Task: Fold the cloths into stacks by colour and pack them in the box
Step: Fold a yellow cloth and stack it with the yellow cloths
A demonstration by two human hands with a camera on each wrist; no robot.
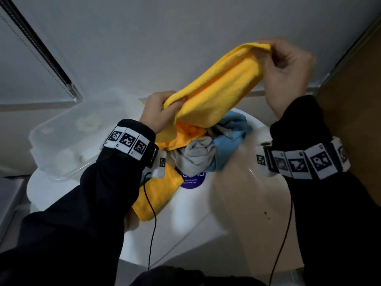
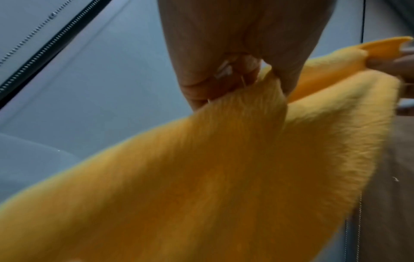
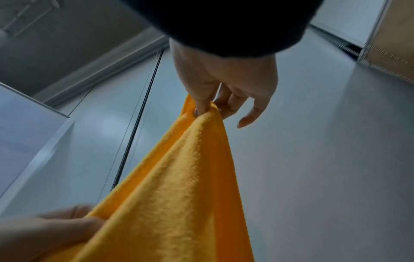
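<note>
I hold a yellow cloth [image 1: 218, 87] stretched slantwise in the air above the table. My left hand [image 1: 175, 104] pinches its lower near end, and my right hand [image 1: 266, 56] pinches the raised far end. The left wrist view shows my left hand [image 2: 241, 83] gripping a fold of the yellow cloth [image 2: 224, 177]. In the right wrist view my right hand [image 3: 206, 109] pinches a corner of the yellow cloth [image 3: 179, 195]. A loose pile lies underneath: a yellow cloth [image 1: 185, 135], a grey cloth [image 1: 195, 155] and a blue cloth [image 1: 228, 145]. A folded yellow cloth [image 1: 158, 193] lies under my left forearm.
A clear plastic box [image 1: 68, 137] stands at the left edge of the round white table [image 1: 237, 193]. A purple sticker [image 1: 192, 182] is on the tabletop near the pile. A grey wall rises behind, and a wood-coloured panel [image 1: 354, 79] is at the right.
</note>
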